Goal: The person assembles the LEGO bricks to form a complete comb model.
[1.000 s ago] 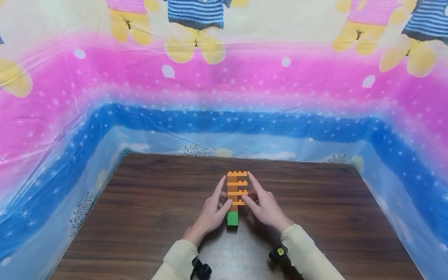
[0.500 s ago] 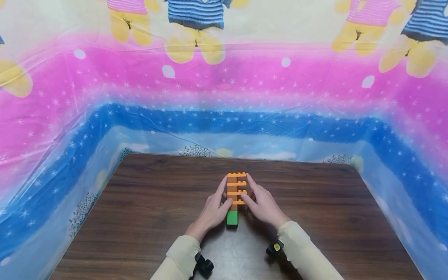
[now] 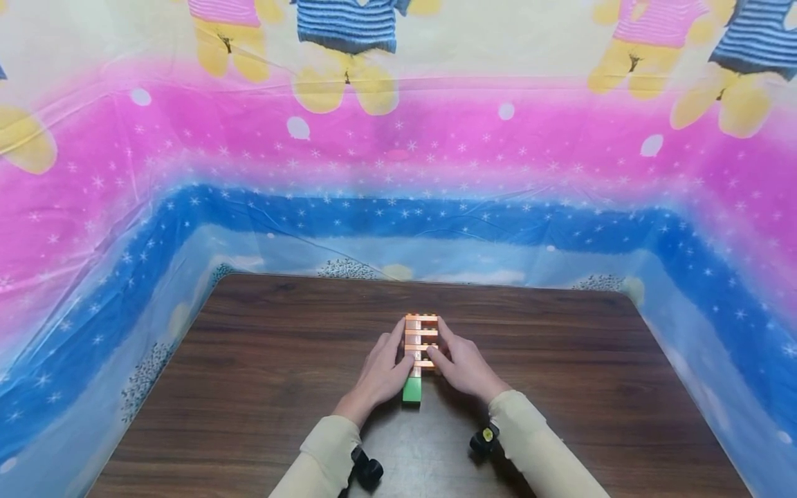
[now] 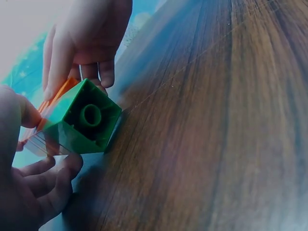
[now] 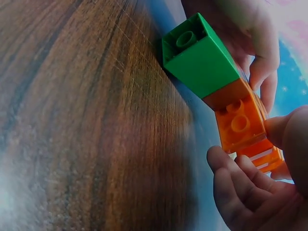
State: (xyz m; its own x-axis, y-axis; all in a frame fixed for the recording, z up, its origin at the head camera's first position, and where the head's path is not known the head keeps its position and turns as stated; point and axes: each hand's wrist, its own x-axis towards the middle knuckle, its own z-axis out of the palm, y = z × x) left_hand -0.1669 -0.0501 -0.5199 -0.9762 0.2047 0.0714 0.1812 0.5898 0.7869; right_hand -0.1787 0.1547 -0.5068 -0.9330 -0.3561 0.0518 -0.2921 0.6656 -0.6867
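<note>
A stack of toy building bricks is held between both hands at the middle of the table. Its orange bricks (image 3: 429, 333) have flat pieces jutting out like comb teeth, and a green brick (image 3: 411, 391) forms the near end. The left hand (image 3: 378, 377) grips the left side, thumb on the near face. On the opposite side, the right hand (image 3: 467, 366) pinches the jutting orange pieces between thumb and fingers. In the right wrist view, the green brick's hollow underside (image 5: 185, 41) shows a round tube, and the stack is tilted close over the table.
The brown wood-grain table (image 3: 280, 332) reaches back to a patterned cloth (image 3: 386, 138) hanging round its far and side edges. Small black cameras (image 3: 483, 443) are strapped at both wrists, below pale sleeves (image 3: 542, 443).
The stack's far end has come slightly lower and nearer in the head view, and its orange faces now shine with glare. Both hands have drawn slightly closer together, still holding it.
</note>
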